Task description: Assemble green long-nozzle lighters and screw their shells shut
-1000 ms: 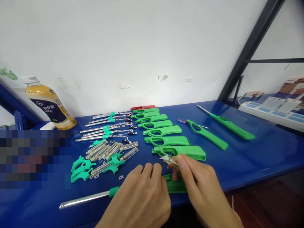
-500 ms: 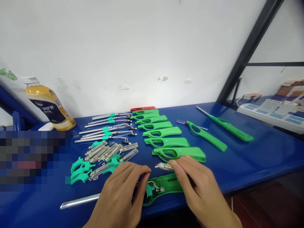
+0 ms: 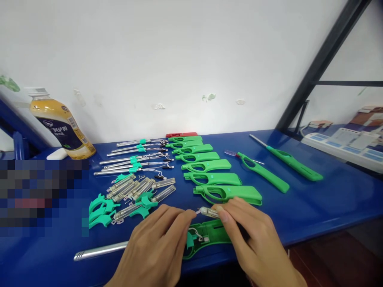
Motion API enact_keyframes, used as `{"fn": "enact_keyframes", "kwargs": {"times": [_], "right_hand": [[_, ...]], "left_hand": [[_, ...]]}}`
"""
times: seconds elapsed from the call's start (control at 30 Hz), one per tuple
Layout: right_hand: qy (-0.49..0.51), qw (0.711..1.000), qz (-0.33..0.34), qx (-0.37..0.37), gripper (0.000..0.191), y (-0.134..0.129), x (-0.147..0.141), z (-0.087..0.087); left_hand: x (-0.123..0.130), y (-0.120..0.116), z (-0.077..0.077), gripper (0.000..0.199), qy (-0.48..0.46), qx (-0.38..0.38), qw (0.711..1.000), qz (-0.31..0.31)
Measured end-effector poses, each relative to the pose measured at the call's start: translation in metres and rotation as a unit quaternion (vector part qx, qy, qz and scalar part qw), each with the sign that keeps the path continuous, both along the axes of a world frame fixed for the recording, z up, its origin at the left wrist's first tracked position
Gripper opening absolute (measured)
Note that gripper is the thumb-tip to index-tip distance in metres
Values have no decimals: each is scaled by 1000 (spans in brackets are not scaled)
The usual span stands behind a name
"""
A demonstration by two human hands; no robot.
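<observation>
Pinched between the thumb and fingers of my right hand (image 3: 254, 235) is a small clear fuel tank (image 3: 208, 211), its tip pointing left. My left hand (image 3: 160, 243) has its fingertips closed at the pale tip of that tank; whether they grip it is too small to tell. Below both hands lies an open green lighter shell (image 3: 214, 233), with a teal trigger (image 3: 190, 240) and white wires inside. A silver metal tube (image 3: 100, 251) extends left from under my left hand.
Green shells (image 3: 243, 193) line the middle, beside rods with wires (image 3: 119, 160). Clear tanks (image 3: 121, 187) and teal triggers (image 3: 101, 211) are heaped at left. A bottle (image 3: 61, 129) stands behind; a screwdriver (image 3: 230, 153) and two lighters (image 3: 295, 164) lie right.
My left fingertips have moved right, up to the tank's tip. The tank shows a little more beyond my right fingers. The view has shifted slightly.
</observation>
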State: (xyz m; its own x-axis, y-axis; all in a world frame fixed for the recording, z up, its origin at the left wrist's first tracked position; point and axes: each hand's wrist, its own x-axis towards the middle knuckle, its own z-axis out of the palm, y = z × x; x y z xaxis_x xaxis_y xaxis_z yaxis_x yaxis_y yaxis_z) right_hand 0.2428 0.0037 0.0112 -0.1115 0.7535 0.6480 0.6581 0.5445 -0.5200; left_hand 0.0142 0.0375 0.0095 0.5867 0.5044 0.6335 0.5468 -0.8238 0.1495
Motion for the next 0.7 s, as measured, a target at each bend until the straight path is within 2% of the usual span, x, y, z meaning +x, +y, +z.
{"fn": "enact_keyframes", "kwargs": {"times": [0.5,0.7], "right_hand": [[-22,1000,20,-1,23,-1,3,-1],[-19,1000,9,-1,26,-1,1,-1]], "left_hand": [[3,-2,3,30,6,2,1000,1],[4,-1,4,26,-25,11,1000,16]]}}
